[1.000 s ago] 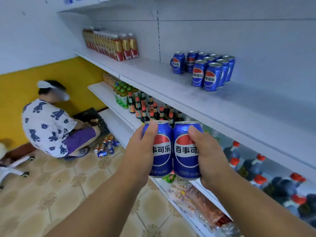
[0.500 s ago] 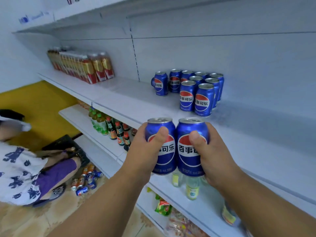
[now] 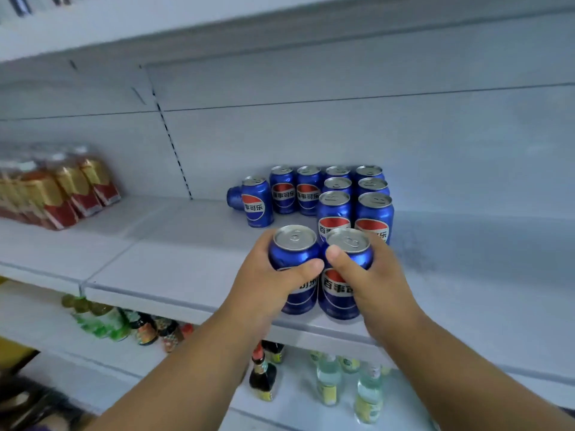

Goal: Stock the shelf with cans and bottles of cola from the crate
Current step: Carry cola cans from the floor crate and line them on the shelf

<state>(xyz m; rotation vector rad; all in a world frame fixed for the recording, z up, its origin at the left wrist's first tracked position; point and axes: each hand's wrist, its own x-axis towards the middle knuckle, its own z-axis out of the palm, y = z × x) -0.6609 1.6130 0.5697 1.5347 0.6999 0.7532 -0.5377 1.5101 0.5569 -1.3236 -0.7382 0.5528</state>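
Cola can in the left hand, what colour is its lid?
Silver, above a blue body, on the cola can seen in the head view.

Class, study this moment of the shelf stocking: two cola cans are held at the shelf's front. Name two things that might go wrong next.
1. The two held cans, left can and right can, are near the shelf edge; released here, either might tip off.
2. Pushed back, they may knock the standing cans, and one can behind already lies on its side.
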